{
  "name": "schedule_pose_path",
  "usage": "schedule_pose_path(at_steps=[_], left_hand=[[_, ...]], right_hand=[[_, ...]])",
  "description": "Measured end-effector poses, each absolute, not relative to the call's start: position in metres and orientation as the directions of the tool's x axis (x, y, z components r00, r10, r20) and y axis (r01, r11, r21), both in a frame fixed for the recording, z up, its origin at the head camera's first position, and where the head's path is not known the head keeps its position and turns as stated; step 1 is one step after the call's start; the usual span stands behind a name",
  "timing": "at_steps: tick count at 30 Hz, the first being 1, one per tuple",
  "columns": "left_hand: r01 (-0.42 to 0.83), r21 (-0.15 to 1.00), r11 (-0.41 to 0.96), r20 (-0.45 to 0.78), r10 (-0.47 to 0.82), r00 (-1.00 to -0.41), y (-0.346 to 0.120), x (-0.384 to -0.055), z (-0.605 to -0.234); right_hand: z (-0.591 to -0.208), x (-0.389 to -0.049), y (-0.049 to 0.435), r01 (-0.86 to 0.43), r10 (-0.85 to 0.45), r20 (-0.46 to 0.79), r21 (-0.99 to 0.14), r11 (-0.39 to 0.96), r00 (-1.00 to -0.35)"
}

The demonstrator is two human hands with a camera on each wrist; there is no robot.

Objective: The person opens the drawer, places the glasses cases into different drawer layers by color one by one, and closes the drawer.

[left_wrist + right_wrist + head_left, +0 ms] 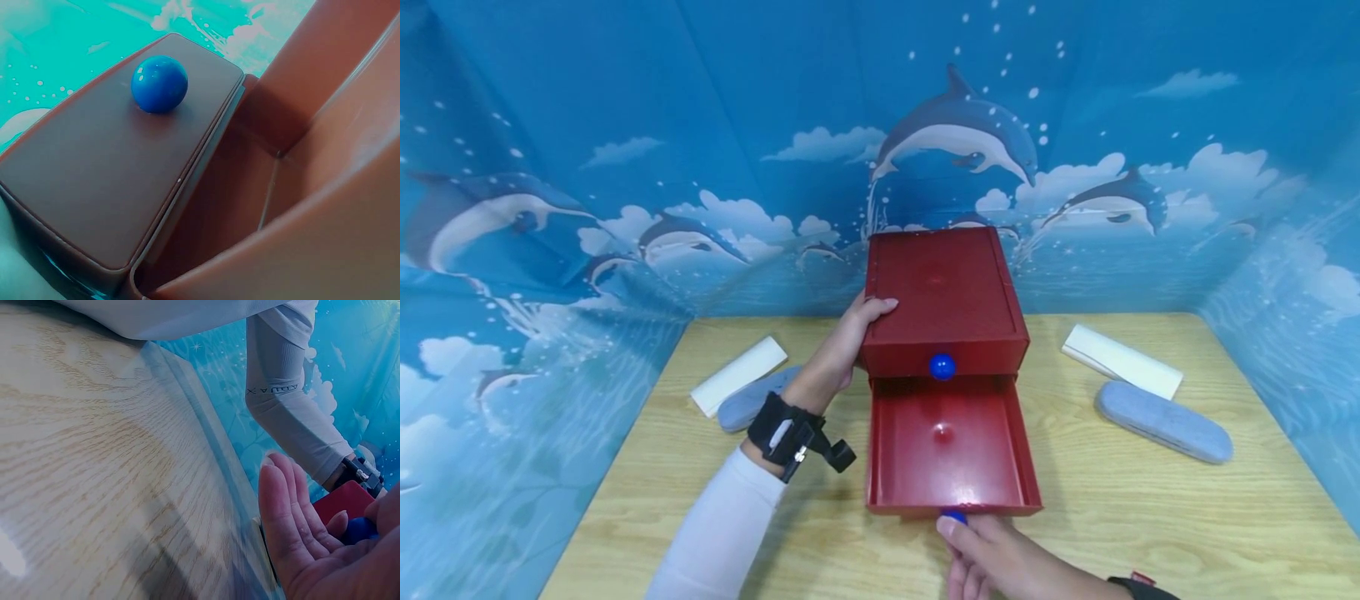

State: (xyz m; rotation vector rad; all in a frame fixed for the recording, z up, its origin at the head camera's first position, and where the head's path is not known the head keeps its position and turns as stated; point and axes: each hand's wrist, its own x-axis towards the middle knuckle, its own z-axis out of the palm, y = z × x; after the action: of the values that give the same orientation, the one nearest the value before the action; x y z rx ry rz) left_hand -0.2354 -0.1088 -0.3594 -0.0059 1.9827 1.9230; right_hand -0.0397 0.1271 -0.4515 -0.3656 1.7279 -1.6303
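A small red two-drawer cabinet stands on the table in the head view. Its upper drawer is closed and has a blue round knob, which also shows in the left wrist view. The lower drawer is pulled well out and nothing lies inside. My left hand grips the cabinet's left side, thumb over the top edge; its other fingers are mostly hidden. At the lower drawer's front, my right hand pinches the blue knob between thumb and index finger, the other fingers extended below.
To the left lie a white folded cloth and a blue-grey case, partly behind the left forearm. Another white folded cloth and blue-grey case lie on the right. A dolphin-printed backdrop surrounds the wooden table.
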Motion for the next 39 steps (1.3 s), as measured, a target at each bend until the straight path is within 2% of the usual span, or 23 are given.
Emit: schedule_pose_path(at_steps=[8,13,16,19,21,24,28,34,36,39], left_hand=[[-0.251,0.966,0.059,-0.258,0.263,-0.930,-0.109,-0.235,-0.359],[-0.244,0.968,0.058,-0.250,0.266,-0.931,-0.109,-0.235,-0.359],[-0.242,0.968,0.058,-0.249,0.268,-0.931,-0.109,-0.234,-0.358],[-0.246,0.967,0.063,-0.254,0.266,-0.930,-0.108,-0.234,-0.358],[-0.248,0.967,0.067,-0.257,0.266,-0.929,-0.108,-0.234,-0.358],[-0.249,0.966,0.068,-0.258,0.261,-0.930,-0.108,-0.234,-0.358],[-0.242,0.968,0.070,-0.252,0.253,-0.934,-0.107,-0.235,-0.358],[-0.235,0.970,0.071,-0.245,0.260,-0.934,-0.107,-0.234,-0.359],[-0.234,0.970,0.069,-0.244,0.261,-0.934,-0.107,-0.234,-0.359],[-0.230,0.971,0.066,-0.239,0.265,-0.934,-0.107,-0.234,-0.359]], right_hand=[[-0.453,-0.040,0.130,0.282,-0.672,-0.286,-0.952,0.118,-0.684],[-0.453,-0.040,0.134,0.281,-0.670,-0.326,-0.943,0.178,-0.667],[-0.448,-0.041,0.139,0.267,-0.689,-0.358,-0.933,0.240,-0.630],[-0.441,-0.044,0.147,0.257,-0.750,-0.370,-0.928,0.271,-0.548],[-0.435,-0.046,0.153,0.216,-0.783,-0.369,-0.929,0.300,-0.501],[-0.426,-0.049,0.159,0.142,-0.800,-0.376,-0.925,0.352,-0.467],[-0.416,-0.051,0.166,0.011,-0.783,-0.379,-0.903,0.430,-0.493],[-0.390,-0.054,0.185,-0.337,-0.856,-0.243,-0.843,0.419,-0.457],[-0.378,-0.056,0.194,-0.394,-0.848,-0.234,-0.806,0.443,-0.475],[-0.362,-0.056,0.208,-0.495,-0.817,-0.166,-0.723,0.482,-0.553]])
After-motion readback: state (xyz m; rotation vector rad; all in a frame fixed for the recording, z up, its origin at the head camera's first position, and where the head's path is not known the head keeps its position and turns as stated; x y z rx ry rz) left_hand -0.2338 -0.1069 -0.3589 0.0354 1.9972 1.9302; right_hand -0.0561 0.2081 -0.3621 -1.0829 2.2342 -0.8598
